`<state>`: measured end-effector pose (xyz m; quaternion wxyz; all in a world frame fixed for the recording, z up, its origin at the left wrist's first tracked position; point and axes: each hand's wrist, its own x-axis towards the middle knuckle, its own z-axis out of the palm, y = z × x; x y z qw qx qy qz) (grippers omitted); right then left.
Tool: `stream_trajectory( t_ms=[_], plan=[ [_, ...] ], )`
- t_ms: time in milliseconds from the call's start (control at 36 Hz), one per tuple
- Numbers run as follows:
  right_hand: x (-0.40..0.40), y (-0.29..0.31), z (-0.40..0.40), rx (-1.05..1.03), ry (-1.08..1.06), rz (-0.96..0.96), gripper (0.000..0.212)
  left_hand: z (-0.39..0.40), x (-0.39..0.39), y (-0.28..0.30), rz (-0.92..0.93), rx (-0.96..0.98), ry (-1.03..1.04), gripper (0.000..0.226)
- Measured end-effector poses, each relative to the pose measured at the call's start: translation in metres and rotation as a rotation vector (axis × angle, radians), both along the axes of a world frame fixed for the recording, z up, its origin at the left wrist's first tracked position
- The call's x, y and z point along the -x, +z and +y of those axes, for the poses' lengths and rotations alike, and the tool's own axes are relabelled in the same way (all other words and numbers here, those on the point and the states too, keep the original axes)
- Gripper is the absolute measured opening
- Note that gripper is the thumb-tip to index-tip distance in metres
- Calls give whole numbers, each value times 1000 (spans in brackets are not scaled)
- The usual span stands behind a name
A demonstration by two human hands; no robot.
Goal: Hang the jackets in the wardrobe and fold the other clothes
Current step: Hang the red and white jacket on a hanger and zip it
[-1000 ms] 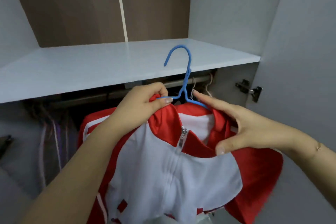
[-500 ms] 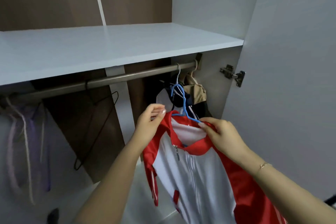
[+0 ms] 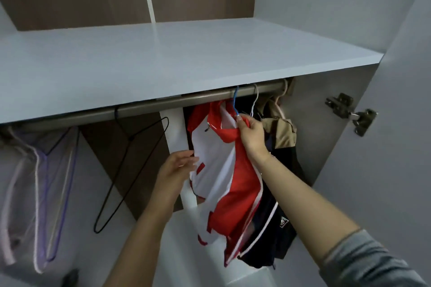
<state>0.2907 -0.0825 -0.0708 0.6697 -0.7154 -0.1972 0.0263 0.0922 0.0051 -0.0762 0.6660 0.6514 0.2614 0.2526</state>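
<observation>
The left hand (image 3: 179, 165), which pinched the collar half a second ago, now lies open with straight fingers against the front of the jacket (image 3: 224, 170). The right hand (image 3: 250, 134) still pinches the red collar just under the hanger (image 3: 235, 102). The blue hook, earlier held below the rail (image 3: 163, 103), now sits over it, beside the dark jackets (image 3: 277, 216).
</observation>
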Motion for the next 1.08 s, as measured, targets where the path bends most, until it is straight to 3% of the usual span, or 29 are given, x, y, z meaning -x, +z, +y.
stream_trajectory(
  t_ms=[111, 278, 333, 417, 472, 694, 1083],
  plan=[
    [-8, -34, 11, 126, 40, -18, 15, 4, -8, -5, 18, 4, -28, 21],
    [0, -64, -8, 214, -2, -70, 61, -3, -20, -14, 48, -11, -21, 17],
    [6, -64, -18, 208, -56, -135, 57, -9, -25, -16, 39, -5, -21, 17],
    [18, -63, -35, 209, -108, -244, 34, -20, -30, -18, 35, 9, -21, 19],
    [28, -62, -47, 194, -94, -221, 25, -27, -31, -19, 45, 20, -38, 20],
    [88, -51, -111, 12, 23, 134, 25, -56, -13, -24, 40, 101, -135, 21],
    [266, -41, -257, -40, -137, 185, 23, -157, 84, -35, -8, 133, -584, 24]
  ],
)
